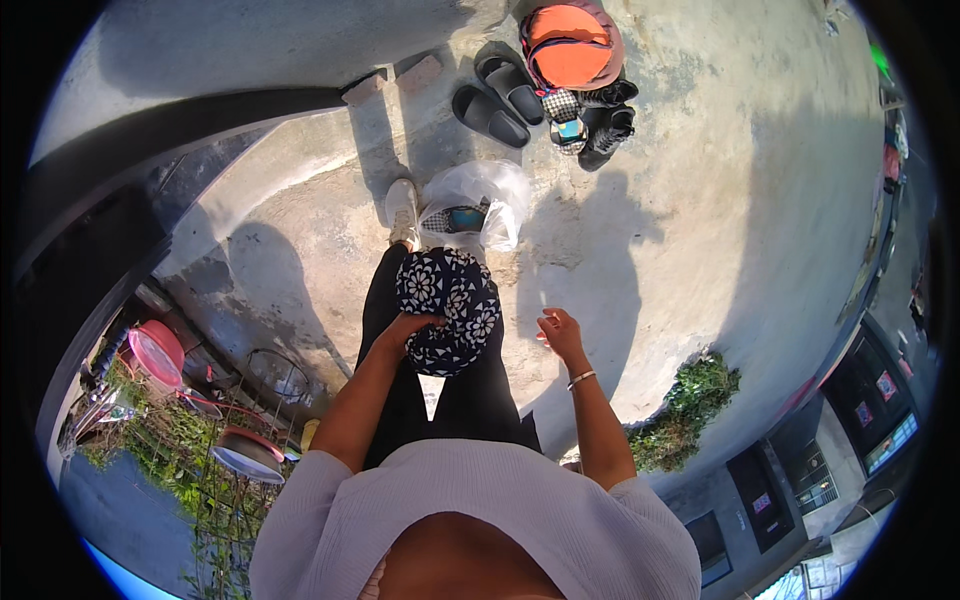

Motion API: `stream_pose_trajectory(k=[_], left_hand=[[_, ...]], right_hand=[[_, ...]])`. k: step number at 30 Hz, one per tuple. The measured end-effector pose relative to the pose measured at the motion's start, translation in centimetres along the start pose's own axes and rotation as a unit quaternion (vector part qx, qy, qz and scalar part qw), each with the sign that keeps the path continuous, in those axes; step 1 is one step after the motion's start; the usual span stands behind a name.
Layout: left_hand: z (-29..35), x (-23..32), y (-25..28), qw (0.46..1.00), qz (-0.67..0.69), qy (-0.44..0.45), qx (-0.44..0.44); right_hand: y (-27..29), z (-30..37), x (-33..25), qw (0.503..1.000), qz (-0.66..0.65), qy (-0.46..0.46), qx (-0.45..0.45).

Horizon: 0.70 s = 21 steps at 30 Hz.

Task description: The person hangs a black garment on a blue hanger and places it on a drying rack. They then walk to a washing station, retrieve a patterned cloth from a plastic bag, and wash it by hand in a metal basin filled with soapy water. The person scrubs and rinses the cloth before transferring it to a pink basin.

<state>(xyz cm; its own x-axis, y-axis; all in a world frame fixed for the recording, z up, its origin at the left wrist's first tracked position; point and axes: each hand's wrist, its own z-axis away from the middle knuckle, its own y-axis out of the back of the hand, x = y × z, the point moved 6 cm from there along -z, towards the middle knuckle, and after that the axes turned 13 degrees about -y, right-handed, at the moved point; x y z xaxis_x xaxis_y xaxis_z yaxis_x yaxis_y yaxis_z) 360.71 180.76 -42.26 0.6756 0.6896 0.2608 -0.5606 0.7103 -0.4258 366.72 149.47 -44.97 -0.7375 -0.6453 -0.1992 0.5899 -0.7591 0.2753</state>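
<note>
A rounded, soft dark cloth item with white flowers [450, 345] rests over my thighs. My left hand [412, 326] is closed on its left side, the fingertips partly hidden by the folds. My right hand [560, 332] hangs to the right of it, fingers loosely bent and apart, holding nothing I can see. Just beyond the cloth item, a crumpled clear plastic bag [508, 190] lies on the ground with its mouth spread. Inside it shows a black-and-white checked thing with a teal patch [466, 217], partly covered by the plastic.
My light sneaker [402, 208] stands left of the bag. Farther off are black slides [490, 116], black shoes [606, 135], a checked item [568, 135] and an orange bag [570, 45]. Plants and basins [248, 452] line the left; a leafy shrub [685, 410] grows at right.
</note>
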Motion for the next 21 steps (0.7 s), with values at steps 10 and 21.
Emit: stream_pose_trajectory(k=[10,21], left_hand=[[26.6,0.7,6.9,0.897,0.368,-0.245,-0.001],[48.6,-12.5,19.8,0.717,0.548,-0.413,0.125]], right_hand=[[4.0,13.5,6.5,0.984,-0.01,-0.171,-0.057],[-7.7,8.9,-9.6,0.983,0.167,0.004,-0.07]])
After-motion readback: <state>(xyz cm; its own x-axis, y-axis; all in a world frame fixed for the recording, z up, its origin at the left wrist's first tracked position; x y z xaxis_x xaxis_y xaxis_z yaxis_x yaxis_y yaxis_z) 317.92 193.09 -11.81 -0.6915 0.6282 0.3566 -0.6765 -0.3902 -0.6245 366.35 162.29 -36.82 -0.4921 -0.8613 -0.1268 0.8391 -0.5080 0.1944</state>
